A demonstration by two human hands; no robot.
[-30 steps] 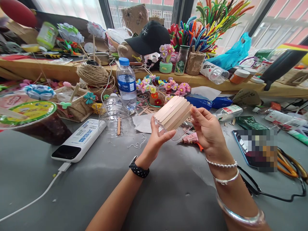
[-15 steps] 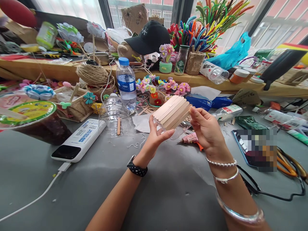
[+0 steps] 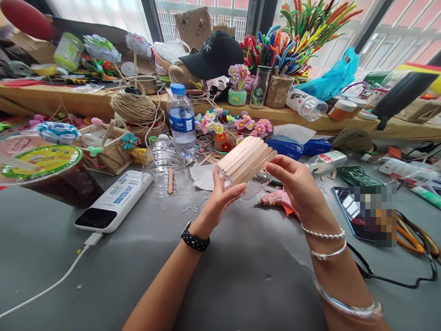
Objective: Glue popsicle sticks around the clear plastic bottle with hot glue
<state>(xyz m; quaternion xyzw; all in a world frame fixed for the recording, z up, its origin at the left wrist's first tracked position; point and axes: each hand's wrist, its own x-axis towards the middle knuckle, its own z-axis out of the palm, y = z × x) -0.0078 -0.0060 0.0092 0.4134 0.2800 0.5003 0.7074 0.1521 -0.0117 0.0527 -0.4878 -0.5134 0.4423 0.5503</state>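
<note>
Both hands hold up a clear plastic bottle section covered along its side with a row of wooden craft sticks [image 3: 246, 159]. My left hand [image 3: 217, 201] wraps round its lower left end from below, with a black watch on the wrist. My right hand [image 3: 299, 185], with bracelets on the wrist, touches the right end of the sticks with its fingertips. A pink glue gun [image 3: 277, 198] lies on the grey table [image 3: 220, 276] just beneath the held piece.
A cut clear bottle [image 3: 163, 162] with one stick against it stands left, behind it a water bottle [image 3: 181, 120]. A white power bank [image 3: 115, 201] with cable lies front left. A phone [image 3: 368, 214] and scissors [image 3: 415, 239] lie right. The wooden shelf [image 3: 69, 99] behind is crowded with twine, flowers and pipe cleaners.
My right hand has shifted slightly outward along the sticks' right end, uncovering more of the pink glue gun. The held piece stays in about the same place.
</note>
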